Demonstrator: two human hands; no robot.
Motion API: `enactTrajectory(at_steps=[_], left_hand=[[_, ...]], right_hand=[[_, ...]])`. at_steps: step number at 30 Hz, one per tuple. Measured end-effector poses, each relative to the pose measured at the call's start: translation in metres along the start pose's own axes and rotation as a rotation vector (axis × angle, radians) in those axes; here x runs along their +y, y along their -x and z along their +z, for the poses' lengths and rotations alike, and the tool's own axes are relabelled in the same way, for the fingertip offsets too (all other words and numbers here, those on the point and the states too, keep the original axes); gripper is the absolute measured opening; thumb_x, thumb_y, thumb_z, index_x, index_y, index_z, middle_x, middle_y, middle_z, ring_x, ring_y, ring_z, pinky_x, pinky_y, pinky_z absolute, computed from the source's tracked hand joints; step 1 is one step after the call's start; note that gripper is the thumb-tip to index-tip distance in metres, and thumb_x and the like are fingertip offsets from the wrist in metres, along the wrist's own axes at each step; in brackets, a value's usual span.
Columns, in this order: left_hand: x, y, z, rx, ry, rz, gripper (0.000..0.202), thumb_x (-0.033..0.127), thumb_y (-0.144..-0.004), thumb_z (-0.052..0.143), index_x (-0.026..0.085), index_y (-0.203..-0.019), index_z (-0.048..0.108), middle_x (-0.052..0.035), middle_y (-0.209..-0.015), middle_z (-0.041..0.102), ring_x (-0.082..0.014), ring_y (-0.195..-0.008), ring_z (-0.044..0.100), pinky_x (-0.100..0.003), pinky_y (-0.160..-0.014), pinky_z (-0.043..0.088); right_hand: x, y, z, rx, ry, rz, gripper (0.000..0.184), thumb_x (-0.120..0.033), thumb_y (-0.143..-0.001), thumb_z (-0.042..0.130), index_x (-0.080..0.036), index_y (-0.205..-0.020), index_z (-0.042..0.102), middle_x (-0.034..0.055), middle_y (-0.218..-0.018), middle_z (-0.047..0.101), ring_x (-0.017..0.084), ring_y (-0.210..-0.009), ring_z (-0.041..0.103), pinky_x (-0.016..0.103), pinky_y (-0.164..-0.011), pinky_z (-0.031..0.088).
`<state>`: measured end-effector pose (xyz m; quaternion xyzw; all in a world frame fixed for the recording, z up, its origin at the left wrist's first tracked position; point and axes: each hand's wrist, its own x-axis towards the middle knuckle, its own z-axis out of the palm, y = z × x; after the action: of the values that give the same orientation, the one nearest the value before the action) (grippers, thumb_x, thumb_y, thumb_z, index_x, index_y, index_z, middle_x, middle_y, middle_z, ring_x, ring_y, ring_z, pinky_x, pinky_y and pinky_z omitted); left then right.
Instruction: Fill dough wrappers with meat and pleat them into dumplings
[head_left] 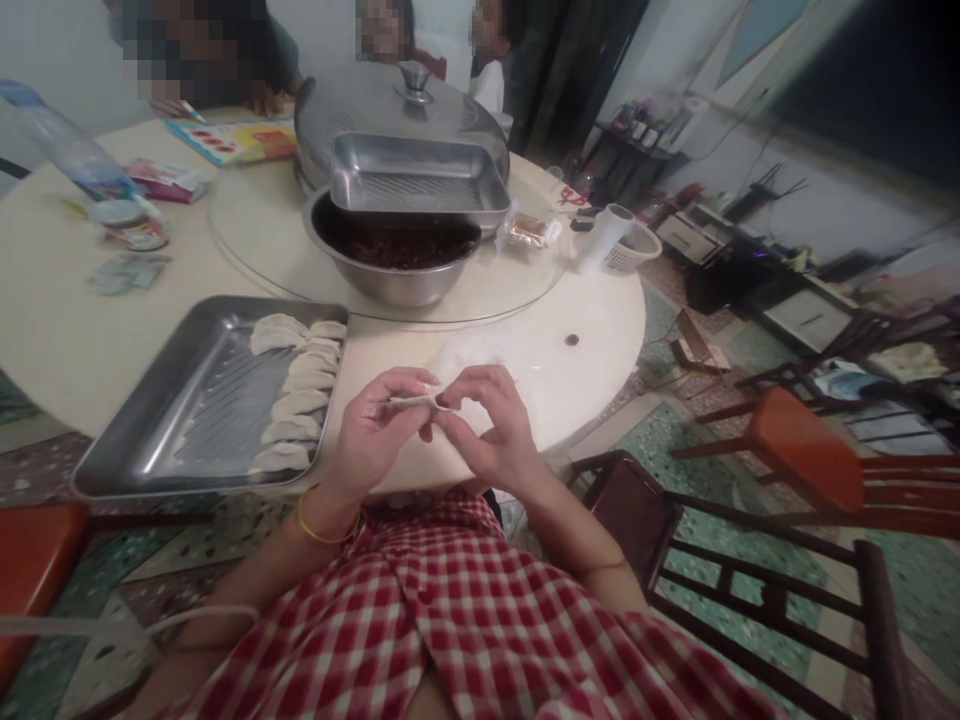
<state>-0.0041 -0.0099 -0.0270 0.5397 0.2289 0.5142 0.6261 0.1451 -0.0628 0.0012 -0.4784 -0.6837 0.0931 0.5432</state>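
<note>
Between my two hands is a pale dumpling, held up just over the near edge of the table. My left hand pinches its left end between thumb and fingers. At its right end, my right hand presses the edge with thumb and forefinger. To the left, a metal tray bears several folded dumplings lined up along its right side. Behind my hands stands a metal bowl of dark filling. White flour dusts the table beyond my fingers.
A second metal tray rests across the bowl, before a large lidded pan. On the left are a plastic bottle and a jar. A white cup and basket stand right. Chairs flank the table; people sit behind.
</note>
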Motion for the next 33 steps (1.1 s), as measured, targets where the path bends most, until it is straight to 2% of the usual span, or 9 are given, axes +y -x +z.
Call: enactTrajectory(at_steps=[6, 8, 13, 15, 18, 21, 27, 29, 33], left_hand=[[0.003, -0.002, 0.006, 0.048, 0.07, -0.021, 0.008, 0.014, -0.076, 0.07, 0.02, -0.08, 0.067, -0.0009, -0.092, 0.066, -0.0097, -0.063, 0.063, -0.017, -0.045, 0.052], [0.006, -0.002, 0.01, 0.069, 0.095, -0.046, 0.008, 0.014, -0.074, 0.07, 0.02, -0.078, 0.066, -0.0004, -0.091, 0.066, -0.0092, -0.061, 0.063, -0.017, -0.044, 0.051], [0.012, -0.003, 0.017, 0.094, 0.1, -0.085, 0.013, 0.016, -0.07, 0.073, 0.017, -0.074, 0.061, -0.0008, -0.087, 0.066, -0.0115, -0.062, 0.065, -0.018, -0.042, 0.051], [0.012, -0.003, 0.017, 0.09, 0.098, -0.086, 0.014, 0.017, -0.07, 0.073, 0.017, -0.074, 0.06, -0.0009, -0.087, 0.066, -0.0121, -0.062, 0.066, -0.019, -0.043, 0.051], [0.006, -0.001, 0.013, 0.048, 0.076, -0.069, 0.013, 0.019, -0.075, 0.072, 0.019, -0.08, 0.061, -0.001, -0.09, 0.067, -0.0113, -0.06, 0.065, -0.02, -0.045, 0.051], [-0.001, 0.0, 0.007, -0.006, 0.012, -0.036, 0.008, 0.018, -0.08, 0.068, 0.02, -0.086, 0.063, -0.0011, -0.091, 0.067, -0.0093, -0.059, 0.063, -0.021, -0.048, 0.053], [0.001, 0.001, 0.008, -0.088, -0.037, -0.005, 0.004, 0.019, -0.08, 0.069, 0.019, -0.081, 0.065, -0.0022, -0.095, 0.065, -0.0097, -0.062, 0.062, -0.022, -0.05, 0.054], [0.004, 0.001, 0.01, -0.094, -0.041, -0.025, 0.004, 0.02, -0.08, 0.068, 0.019, -0.081, 0.064, -0.0022, -0.093, 0.064, -0.0098, -0.062, 0.062, -0.021, -0.05, 0.054], [0.007, 0.0, 0.013, -0.071, -0.083, -0.039, 0.005, 0.021, -0.081, 0.066, 0.018, -0.08, 0.063, -0.0018, -0.086, 0.064, -0.0097, -0.06, 0.06, -0.021, -0.05, 0.053]], right_hand=[[-0.001, 0.001, 0.002, 0.018, 0.059, -0.131, 0.01, -0.014, -0.086, 0.06, -0.024, -0.088, 0.061, 0.0034, -0.092, 0.062, 0.016, -0.09, 0.059, 0.035, -0.08, 0.051], [-0.001, 0.003, 0.002, 0.036, 0.054, -0.134, 0.009, -0.015, -0.086, 0.06, -0.024, -0.089, 0.061, 0.0037, -0.094, 0.062, 0.016, -0.091, 0.059, 0.036, -0.081, 0.051], [0.003, 0.005, 0.001, 0.146, -0.056, 0.042, 0.014, -0.023, -0.085, 0.06, -0.023, -0.099, 0.06, 0.0051, -0.095, 0.061, 0.018, -0.09, 0.059, 0.035, -0.074, 0.052], [0.005, 0.004, 0.0, 0.134, -0.114, 0.14, 0.014, -0.023, -0.085, 0.06, -0.023, -0.099, 0.061, 0.0044, -0.094, 0.061, 0.015, -0.086, 0.058, 0.031, -0.069, 0.051], [0.005, 0.001, -0.001, 0.066, -0.179, 0.227, 0.009, -0.021, -0.084, 0.061, -0.022, -0.093, 0.064, 0.0022, -0.087, 0.062, 0.012, -0.077, 0.057, 0.027, -0.066, 0.05], [0.005, 0.0, -0.001, 0.065, -0.188, 0.257, 0.004, -0.019, -0.083, 0.062, -0.021, -0.081, 0.065, 0.0004, -0.08, 0.061, 0.01, -0.072, 0.056, 0.025, -0.064, 0.048], [0.004, -0.001, -0.001, 0.063, -0.228, 0.342, 0.009, -0.019, -0.084, 0.06, -0.02, -0.075, 0.062, -0.0012, -0.076, 0.06, 0.009, -0.068, 0.054, 0.024, -0.063, 0.047], [0.003, -0.001, -0.001, 0.052, -0.245, 0.317, 0.009, -0.019, -0.084, 0.06, -0.02, -0.075, 0.062, -0.0011, -0.076, 0.06, 0.009, -0.068, 0.055, 0.024, -0.064, 0.047], [0.003, -0.001, -0.004, 0.01, -0.215, 0.178, 0.008, -0.02, -0.086, 0.057, -0.021, -0.079, 0.062, 0.0006, -0.079, 0.06, 0.012, -0.076, 0.057, 0.029, -0.071, 0.049]])
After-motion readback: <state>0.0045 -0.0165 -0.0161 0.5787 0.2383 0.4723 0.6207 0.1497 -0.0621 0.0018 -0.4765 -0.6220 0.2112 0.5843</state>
